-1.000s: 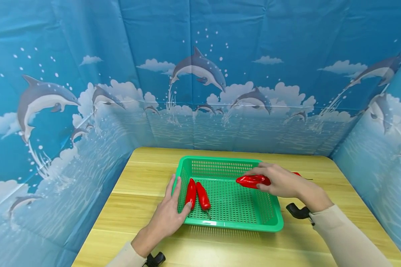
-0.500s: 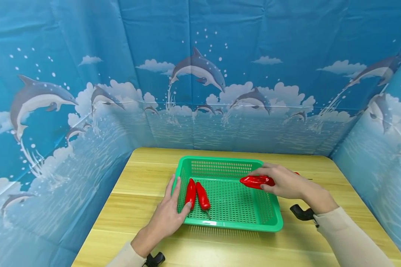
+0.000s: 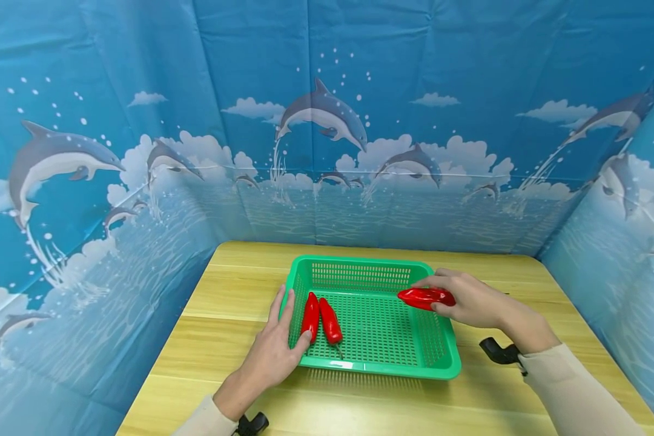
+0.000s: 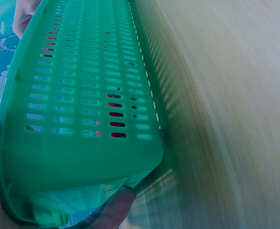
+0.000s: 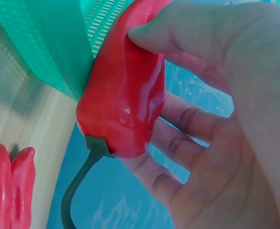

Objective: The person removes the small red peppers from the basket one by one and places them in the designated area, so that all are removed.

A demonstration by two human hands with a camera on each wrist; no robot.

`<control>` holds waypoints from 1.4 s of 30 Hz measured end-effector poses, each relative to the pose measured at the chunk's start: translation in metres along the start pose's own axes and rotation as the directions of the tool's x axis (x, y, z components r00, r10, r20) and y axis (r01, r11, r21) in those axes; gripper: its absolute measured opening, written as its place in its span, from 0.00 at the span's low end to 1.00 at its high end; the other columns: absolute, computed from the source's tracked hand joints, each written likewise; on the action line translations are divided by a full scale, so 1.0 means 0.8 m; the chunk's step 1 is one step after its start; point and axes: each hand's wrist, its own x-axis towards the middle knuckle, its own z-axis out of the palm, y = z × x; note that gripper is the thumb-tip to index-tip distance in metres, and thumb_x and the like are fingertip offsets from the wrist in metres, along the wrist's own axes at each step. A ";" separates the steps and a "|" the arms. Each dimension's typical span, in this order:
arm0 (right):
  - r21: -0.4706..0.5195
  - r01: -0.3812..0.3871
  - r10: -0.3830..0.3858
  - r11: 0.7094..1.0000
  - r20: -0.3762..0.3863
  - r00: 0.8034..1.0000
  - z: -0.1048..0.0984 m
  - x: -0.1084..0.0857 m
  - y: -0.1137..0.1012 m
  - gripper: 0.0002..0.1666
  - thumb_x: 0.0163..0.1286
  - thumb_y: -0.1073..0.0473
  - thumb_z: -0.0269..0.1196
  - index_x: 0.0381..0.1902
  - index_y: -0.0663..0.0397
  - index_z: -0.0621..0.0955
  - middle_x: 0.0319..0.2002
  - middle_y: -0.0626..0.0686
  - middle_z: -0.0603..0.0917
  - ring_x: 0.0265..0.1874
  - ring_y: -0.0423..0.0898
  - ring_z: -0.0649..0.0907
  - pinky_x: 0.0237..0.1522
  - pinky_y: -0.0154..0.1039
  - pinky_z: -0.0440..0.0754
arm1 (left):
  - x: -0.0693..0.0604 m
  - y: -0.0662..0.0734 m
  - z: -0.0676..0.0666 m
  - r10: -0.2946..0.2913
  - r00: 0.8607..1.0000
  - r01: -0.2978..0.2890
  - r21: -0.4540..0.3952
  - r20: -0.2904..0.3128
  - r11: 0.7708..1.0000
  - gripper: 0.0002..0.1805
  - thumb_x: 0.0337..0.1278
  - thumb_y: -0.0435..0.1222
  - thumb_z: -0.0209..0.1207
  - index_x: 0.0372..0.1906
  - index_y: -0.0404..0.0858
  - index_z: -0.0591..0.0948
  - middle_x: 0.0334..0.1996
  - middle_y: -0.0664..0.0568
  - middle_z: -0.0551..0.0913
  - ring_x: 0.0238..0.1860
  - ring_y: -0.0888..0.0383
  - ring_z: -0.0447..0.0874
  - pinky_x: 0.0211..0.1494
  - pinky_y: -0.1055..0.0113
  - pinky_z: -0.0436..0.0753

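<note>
In the head view, my right hand (image 3: 471, 301) holds a red pepper (image 3: 426, 297) over the right side of a green plastic basket (image 3: 392, 369). Thumb and fingers grip the pepper's body, and its green stem (image 5: 96, 149) hangs free in the right wrist view. My left hand (image 3: 272, 351) grips the basket's left front corner, thumb over the rim and fingers along the outer wall. Inside, near that thumb, lie two more peppers: one by the wall (image 3: 311, 316) and another (image 3: 331, 321) beside it. The left wrist view shows the slotted basket wall (image 4: 77, 157) and a fingertip (image 4: 118, 202) against its end.
The basket stands on a wood-grain table (image 3: 240, 284). More red peppers (image 5: 21, 186) lie on the table right of the basket, in the right wrist view. A blue dolphin-print curtain (image 3: 327, 206) hangs behind and along both sides.
My right hand has moved slightly right with the pepper, towards the basket's right rim, covering the red pepper seen earlier behind it. The left hand and the basket stay in place.
</note>
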 end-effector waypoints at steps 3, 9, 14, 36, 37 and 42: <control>0.001 -0.011 0.011 1.000 -0.001 1.000 0.000 -0.002 0.002 0.27 0.82 0.60 0.74 0.76 0.47 0.88 0.54 0.49 0.88 0.42 0.41 0.81 0.39 0.34 0.81 | 0.000 0.000 0.000 -0.004 1.000 0.004 -0.003 0.001 1.000 0.53 0.87 0.50 0.63 0.99 0.41 0.47 1.00 0.51 0.35 0.17 0.62 0.74 0.53 0.31 0.91; -0.013 -0.029 0.029 1.000 -0.008 1.000 -0.002 -0.007 0.004 0.27 0.83 0.59 0.74 0.77 0.47 0.87 0.58 0.54 0.88 0.43 0.43 0.81 0.39 0.35 0.81 | 0.000 -0.001 0.001 -0.005 1.000 0.005 -0.007 0.002 1.000 0.53 0.87 0.50 0.63 0.99 0.41 0.47 1.00 0.52 0.35 0.17 0.63 0.74 0.52 0.33 0.91; -0.023 -0.030 0.029 0.999 -0.016 0.999 -0.002 -0.011 0.007 0.28 0.83 0.58 0.74 0.77 0.47 0.86 0.61 0.57 0.89 0.44 0.41 0.81 0.39 0.36 0.81 | -0.001 -0.001 0.002 -0.004 1.000 0.004 -0.004 -0.002 1.000 0.53 0.87 0.50 0.63 0.99 0.41 0.47 1.00 0.51 0.36 0.17 0.64 0.75 0.68 0.15 0.82; 0.008 -0.044 0.044 0.999 -0.047 0.998 -0.002 -0.026 0.025 0.27 0.82 0.61 0.74 0.76 0.49 0.85 0.65 0.59 0.89 0.46 0.41 0.84 0.39 0.36 0.84 | -0.002 0.001 0.002 -0.004 1.000 0.004 0.007 -0.005 1.000 0.53 0.88 0.51 0.62 0.99 0.42 0.46 1.00 0.52 0.35 0.17 0.64 0.75 0.76 0.08 0.69; 0.009 -0.044 0.044 0.999 -0.049 0.998 -0.003 -0.026 0.025 0.27 0.82 0.61 0.75 0.75 0.49 0.85 0.64 0.58 0.89 0.46 0.41 0.84 0.39 0.36 0.84 | -0.002 0.000 0.002 -0.004 1.000 0.004 0.006 -0.005 1.000 0.53 0.88 0.51 0.62 0.99 0.42 0.46 1.00 0.52 0.35 0.17 0.64 0.75 0.76 0.08 0.69; -0.001 -0.046 0.045 0.999 -0.067 0.997 -0.002 -0.029 0.029 0.27 0.81 0.61 0.76 0.74 0.51 0.85 0.63 0.57 0.90 0.47 0.41 0.85 0.41 0.39 0.87 | -0.002 0.000 0.002 -0.006 1.000 0.006 0.002 -0.004 1.000 0.53 0.88 0.51 0.62 0.99 0.42 0.46 1.00 0.52 0.35 0.16 0.63 0.75 0.76 0.08 0.69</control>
